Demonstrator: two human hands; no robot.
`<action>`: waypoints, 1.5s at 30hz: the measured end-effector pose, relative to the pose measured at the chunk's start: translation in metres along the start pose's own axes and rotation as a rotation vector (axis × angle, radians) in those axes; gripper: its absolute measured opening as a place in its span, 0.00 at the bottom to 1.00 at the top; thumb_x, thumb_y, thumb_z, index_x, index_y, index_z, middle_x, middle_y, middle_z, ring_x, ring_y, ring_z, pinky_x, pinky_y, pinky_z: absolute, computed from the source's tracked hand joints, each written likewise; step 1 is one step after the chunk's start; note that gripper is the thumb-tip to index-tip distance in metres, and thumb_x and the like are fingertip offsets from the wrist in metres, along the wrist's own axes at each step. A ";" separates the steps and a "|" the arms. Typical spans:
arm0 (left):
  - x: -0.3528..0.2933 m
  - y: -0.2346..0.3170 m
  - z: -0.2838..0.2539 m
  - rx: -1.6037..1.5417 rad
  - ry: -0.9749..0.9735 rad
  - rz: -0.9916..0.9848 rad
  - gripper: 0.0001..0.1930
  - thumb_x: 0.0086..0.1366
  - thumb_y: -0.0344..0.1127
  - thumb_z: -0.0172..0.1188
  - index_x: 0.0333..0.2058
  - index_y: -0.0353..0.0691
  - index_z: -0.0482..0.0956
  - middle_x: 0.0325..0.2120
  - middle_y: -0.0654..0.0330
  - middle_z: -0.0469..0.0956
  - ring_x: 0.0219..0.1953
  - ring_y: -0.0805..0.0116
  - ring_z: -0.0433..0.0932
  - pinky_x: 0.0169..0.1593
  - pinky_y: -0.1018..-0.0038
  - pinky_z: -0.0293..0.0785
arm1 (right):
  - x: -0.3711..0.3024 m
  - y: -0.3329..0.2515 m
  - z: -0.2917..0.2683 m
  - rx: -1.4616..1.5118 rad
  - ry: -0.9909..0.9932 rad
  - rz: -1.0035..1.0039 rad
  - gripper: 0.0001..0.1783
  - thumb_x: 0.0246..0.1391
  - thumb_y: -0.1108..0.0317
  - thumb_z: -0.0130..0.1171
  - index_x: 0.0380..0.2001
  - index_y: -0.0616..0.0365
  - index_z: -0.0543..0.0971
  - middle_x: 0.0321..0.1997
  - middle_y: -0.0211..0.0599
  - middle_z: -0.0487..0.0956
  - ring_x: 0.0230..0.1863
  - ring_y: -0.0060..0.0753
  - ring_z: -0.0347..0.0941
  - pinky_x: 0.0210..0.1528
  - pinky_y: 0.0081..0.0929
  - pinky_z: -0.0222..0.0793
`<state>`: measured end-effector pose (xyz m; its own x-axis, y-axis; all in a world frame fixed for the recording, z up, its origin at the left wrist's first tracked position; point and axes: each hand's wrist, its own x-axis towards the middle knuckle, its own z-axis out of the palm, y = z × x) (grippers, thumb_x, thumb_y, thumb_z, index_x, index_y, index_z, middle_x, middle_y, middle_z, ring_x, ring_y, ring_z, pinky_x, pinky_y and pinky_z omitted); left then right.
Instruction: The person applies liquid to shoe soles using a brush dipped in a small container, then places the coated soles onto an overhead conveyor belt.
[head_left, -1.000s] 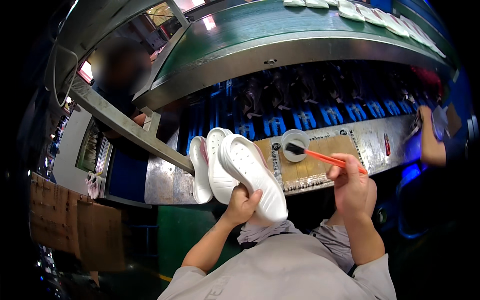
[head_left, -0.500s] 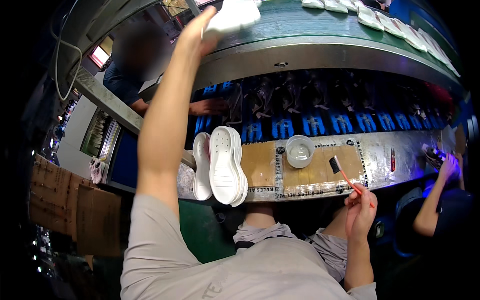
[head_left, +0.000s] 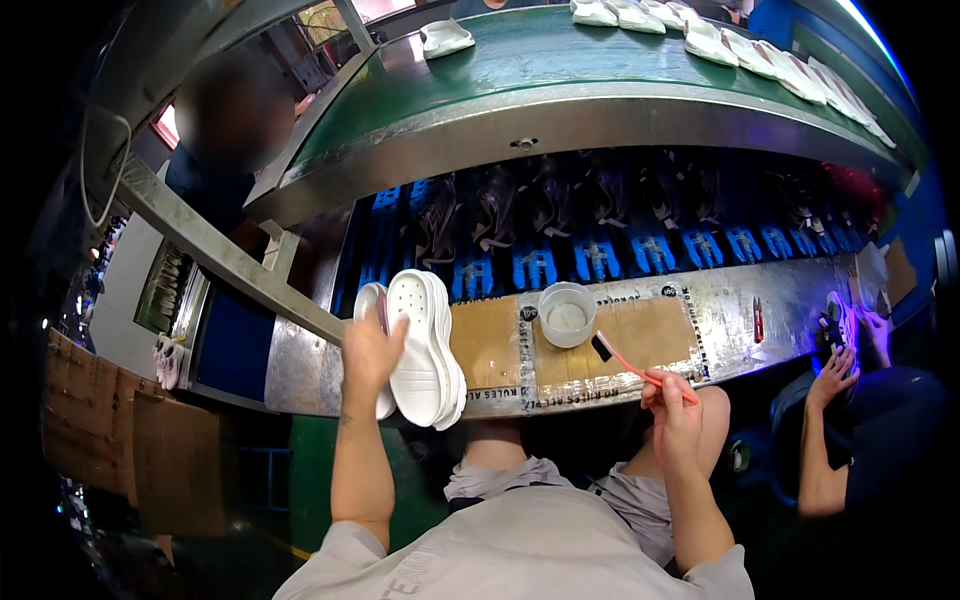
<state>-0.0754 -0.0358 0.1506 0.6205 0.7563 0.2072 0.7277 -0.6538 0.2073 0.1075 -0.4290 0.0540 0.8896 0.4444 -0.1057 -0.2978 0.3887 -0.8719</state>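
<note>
metal bench point(head_left: 728, 305), far green belt point(head_left: 560, 65)
right hand point(head_left: 676, 415) pinches red brush point(head_left: 627, 364); left hand point(head_left: 368, 355), grip unclear, by white soles point(head_left: 418, 345) at left

White perforated soles point(head_left: 420, 365) | stacked | red-handled brush point(head_left: 630, 366) (black-bristled) | held aslant

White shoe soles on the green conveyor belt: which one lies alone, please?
The white shoe sole near the left end of the green conveyor belt; the other soles are grouped farther right.
</note>
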 end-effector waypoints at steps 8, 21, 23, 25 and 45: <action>-0.040 -0.050 0.054 -0.364 -0.002 -0.147 0.20 0.59 0.42 0.71 0.36 0.26 0.82 0.32 0.31 0.81 0.39 0.31 0.81 0.44 0.52 0.78 | 0.045 -0.046 0.049 -0.632 -0.191 -0.221 0.13 0.68 0.65 0.57 0.42 0.65 0.85 0.31 0.34 0.83 0.34 0.24 0.77 0.38 0.23 0.72; -0.110 -0.007 0.038 -2.326 -0.853 -0.296 0.46 0.55 0.44 0.61 0.70 0.29 0.56 0.59 0.30 0.71 0.57 0.33 0.77 0.58 0.46 0.80 | 0.085 -0.054 0.107 -1.073 -0.267 -0.421 0.11 0.63 0.65 0.61 0.39 0.61 0.85 0.33 0.47 0.84 0.31 0.45 0.81 0.37 0.35 0.75; -0.123 0.005 0.043 -2.464 -0.925 -0.051 0.54 0.58 0.55 0.65 0.74 0.36 0.47 0.66 0.20 0.56 0.65 0.21 0.65 0.59 0.35 0.75 | 0.087 -0.049 0.100 -1.064 -0.281 -0.440 0.12 0.64 0.64 0.61 0.41 0.61 0.85 0.32 0.45 0.85 0.31 0.40 0.82 0.37 0.31 0.75; -0.130 0.019 0.034 -2.585 -0.991 -0.179 0.52 0.63 0.59 0.61 0.74 0.33 0.47 0.65 0.18 0.57 0.65 0.20 0.63 0.56 0.35 0.77 | 0.088 -0.047 0.094 -1.096 -0.281 -0.343 0.11 0.66 0.65 0.60 0.43 0.61 0.85 0.34 0.42 0.86 0.33 0.31 0.82 0.38 0.27 0.75; -0.125 0.031 0.031 -2.170 -1.845 -0.432 0.40 0.70 0.52 0.50 0.69 0.24 0.55 0.57 0.27 0.64 0.54 0.28 0.76 0.49 0.47 0.86 | 0.088 -0.077 0.102 -0.776 -0.971 -0.334 0.11 0.64 0.67 0.60 0.41 0.60 0.86 0.32 0.35 0.83 0.37 0.29 0.77 0.44 0.28 0.73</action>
<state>-0.1209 -0.1498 0.1015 0.8679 -0.4732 -0.1507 0.4946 0.8510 0.1764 0.1739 -0.3379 0.1607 0.1688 0.9467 0.2744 0.4587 0.1709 -0.8720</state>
